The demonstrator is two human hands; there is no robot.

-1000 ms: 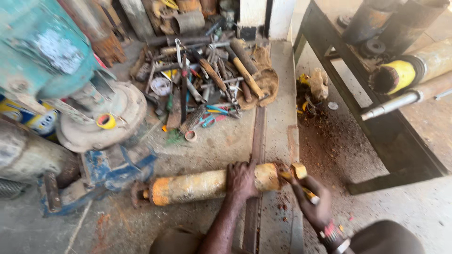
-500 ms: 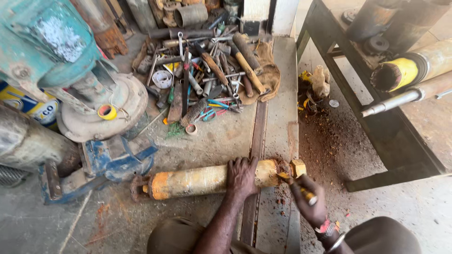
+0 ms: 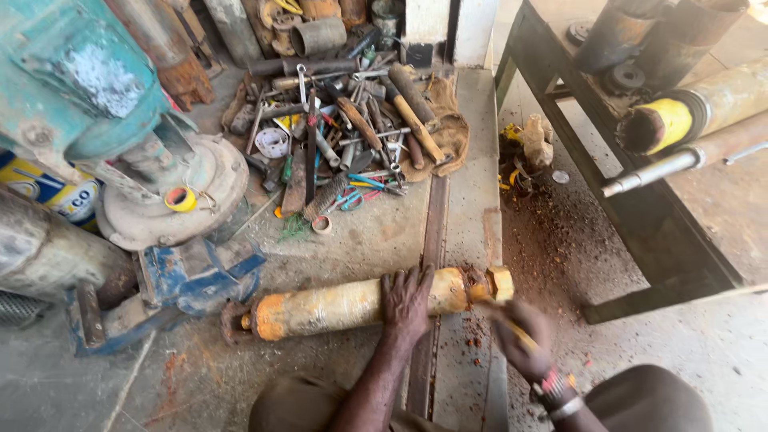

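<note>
Yellow cylinder (image 3: 352,304) under left hand (image 3: 406,298); right hand (image 3: 524,340) holds tool (image 3: 512,326).

Light: even daylight, brightest at the upper right.
Shadows: soft, under the bench (image 3: 640,232).
Blur: right hand (image 3: 524,340) smeared by motion.
Edges: bent by the wide lens.

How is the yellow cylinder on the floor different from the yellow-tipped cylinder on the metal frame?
The worn yellow metal cylinder on the floor lies flat under the left hand, capped by a nut. The yellow-tipped metal cylinder on the frame rests untouched, showing an open, hollow end. Both look rusty.
</note>
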